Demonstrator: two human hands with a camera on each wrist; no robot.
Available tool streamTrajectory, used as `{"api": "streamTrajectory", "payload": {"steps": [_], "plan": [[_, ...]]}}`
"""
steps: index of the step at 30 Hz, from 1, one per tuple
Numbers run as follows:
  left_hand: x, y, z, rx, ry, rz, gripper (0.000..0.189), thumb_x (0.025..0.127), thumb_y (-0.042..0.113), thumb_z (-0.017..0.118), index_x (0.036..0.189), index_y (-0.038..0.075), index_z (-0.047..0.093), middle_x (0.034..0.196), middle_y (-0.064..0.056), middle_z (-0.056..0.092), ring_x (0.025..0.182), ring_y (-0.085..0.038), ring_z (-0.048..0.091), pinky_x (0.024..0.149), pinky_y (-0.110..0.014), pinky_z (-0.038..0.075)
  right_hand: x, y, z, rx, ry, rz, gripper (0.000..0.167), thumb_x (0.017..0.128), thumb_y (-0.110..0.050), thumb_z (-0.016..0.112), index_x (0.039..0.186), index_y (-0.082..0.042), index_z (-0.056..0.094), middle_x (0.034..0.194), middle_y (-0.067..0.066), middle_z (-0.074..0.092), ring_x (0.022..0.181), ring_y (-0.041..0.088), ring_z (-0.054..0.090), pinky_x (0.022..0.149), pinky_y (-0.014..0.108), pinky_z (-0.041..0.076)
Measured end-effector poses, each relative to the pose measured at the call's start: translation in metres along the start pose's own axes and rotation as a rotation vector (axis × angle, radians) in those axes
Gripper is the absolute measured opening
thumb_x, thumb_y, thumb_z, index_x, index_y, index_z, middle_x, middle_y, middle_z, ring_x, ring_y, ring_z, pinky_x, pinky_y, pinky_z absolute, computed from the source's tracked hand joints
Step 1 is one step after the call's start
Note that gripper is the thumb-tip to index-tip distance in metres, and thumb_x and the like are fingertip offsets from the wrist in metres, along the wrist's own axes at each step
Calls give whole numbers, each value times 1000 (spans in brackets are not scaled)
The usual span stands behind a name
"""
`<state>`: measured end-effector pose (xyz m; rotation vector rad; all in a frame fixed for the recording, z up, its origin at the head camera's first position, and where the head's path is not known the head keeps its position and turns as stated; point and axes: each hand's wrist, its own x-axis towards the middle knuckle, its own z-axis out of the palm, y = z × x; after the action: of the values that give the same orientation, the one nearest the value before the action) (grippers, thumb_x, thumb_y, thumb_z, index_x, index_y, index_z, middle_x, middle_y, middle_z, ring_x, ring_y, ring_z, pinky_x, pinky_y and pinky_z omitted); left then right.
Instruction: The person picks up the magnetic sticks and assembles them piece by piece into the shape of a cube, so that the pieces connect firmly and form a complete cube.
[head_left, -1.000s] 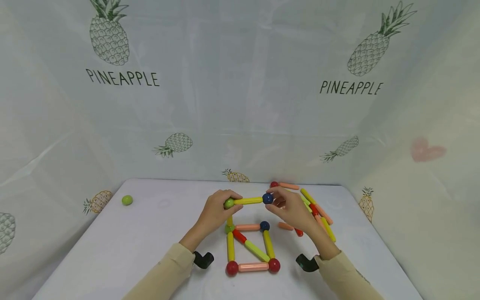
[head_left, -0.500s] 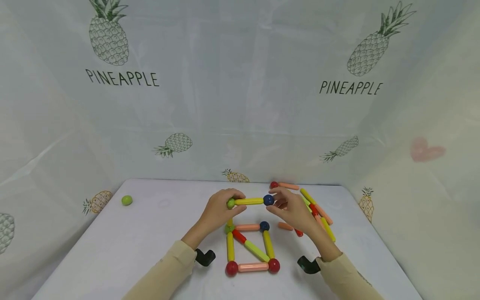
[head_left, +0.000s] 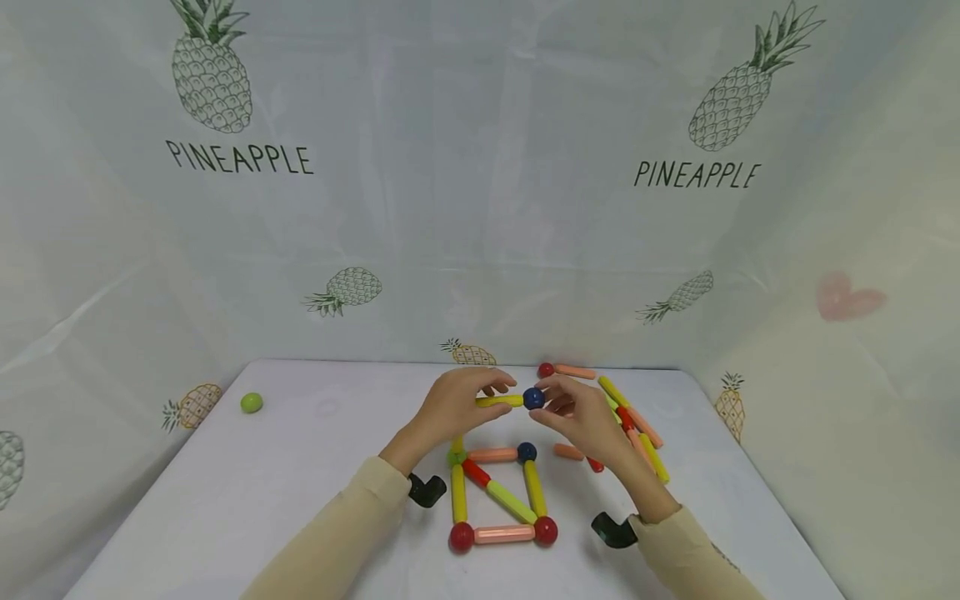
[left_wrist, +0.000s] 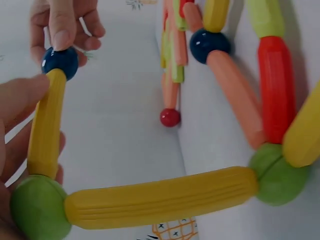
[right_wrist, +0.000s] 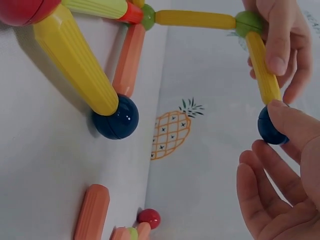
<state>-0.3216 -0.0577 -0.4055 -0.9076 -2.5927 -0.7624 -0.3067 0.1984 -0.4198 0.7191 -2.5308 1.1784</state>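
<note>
Left hand (head_left: pixel 450 406): pinches yellow rod (left_wrist: pixel 46 131) | Right hand (head_left: pixel 588 422): pinches blue ball (head_left: pixel 534 398) at rod's end | Rod: raised above table (head_left: pixel 225 483), green ball (left_wrist: pixel 40 207) joining it to second yellow rod (left_wrist: pixel 160 197)

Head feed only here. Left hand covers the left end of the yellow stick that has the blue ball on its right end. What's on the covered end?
Observer: A green ball, joined to that yellow stick.
Operator: Second yellow stick rises from the lower green ball, vanishes behind the left hand. Where's its far end?
Observer: On the same covered green ball; both wrist views show the join.
Operator: Lower green ball too small here. Seam?
Observer: Yes, left wrist view shows a dark line across it.
</note>
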Motion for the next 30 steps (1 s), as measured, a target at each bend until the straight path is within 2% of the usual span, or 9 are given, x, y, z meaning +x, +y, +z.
{"api": "streamTrajectory", "payload": {"steps": [5, 8, 14, 21, 26, 30], "plan": [[12, 3, -4, -31, -76, 29, 41, 96, 37, 82, 133, 26, 72, 118, 10, 77, 99, -7, 70, 86, -27, 57, -1, -1, 2, 4, 13, 21, 41, 89, -15, 88, 126, -15, 70, 102, -1, 76, 82, 12, 71, 79, 23, 60], [17, 5, -4, -49, -100, 29, 38, 96, 37, 81, 131, 25, 73, 115, 9, 78, 99, -8, 70, 85, -27, 57, -1, -1, 3, 8, 29, 24, 43, 89, -14, 88, 127, -13, 69, 103, 0, 76, 82, 11, 71, 79, 22, 60], [20, 8, -2, -66, -113, -13, 31, 96, 36, 81, 124, 25, 76, 104, 8, 80, 97, -9, 72, 81, -27, 56, -2, 0, 4, 32, 47, 24, 40, 89, -11, 88, 124, -13, 69, 108, 1, 76, 85, 12, 71, 82, 24, 61], [21, 14, -2, -42, -113, -16, 37, 95, 40, 82, 128, 26, 76, 104, 8, 81, 96, -11, 72, 77, -26, 54, -5, 2, 1, 49, 58, 22, 41, 88, -6, 87, 125, -12, 69, 111, 4, 78, 88, 13, 73, 86, 38, 64], [24, 18, -1, 24, -121, -5, 39, 94, 46, 80, 129, 26, 76, 104, 9, 81, 94, -10, 72, 74, -24, 51, -5, -1, -1, 52, 59, 15, 41, 88, -5, 87, 125, -10, 69, 111, 5, 78, 88, 13, 74, 85, 37, 64], [26, 19, 1, 21, -114, 5, 38, 94, 45, 81, 126, 25, 77, 104, 9, 81, 94, -10, 72, 74, -23, 51, -5, -1, -1, 57, 67, 14, 40, 87, -5, 88, 123, -10, 70, 109, 4, 78, 86, 12, 73, 83, 35, 64]]}}
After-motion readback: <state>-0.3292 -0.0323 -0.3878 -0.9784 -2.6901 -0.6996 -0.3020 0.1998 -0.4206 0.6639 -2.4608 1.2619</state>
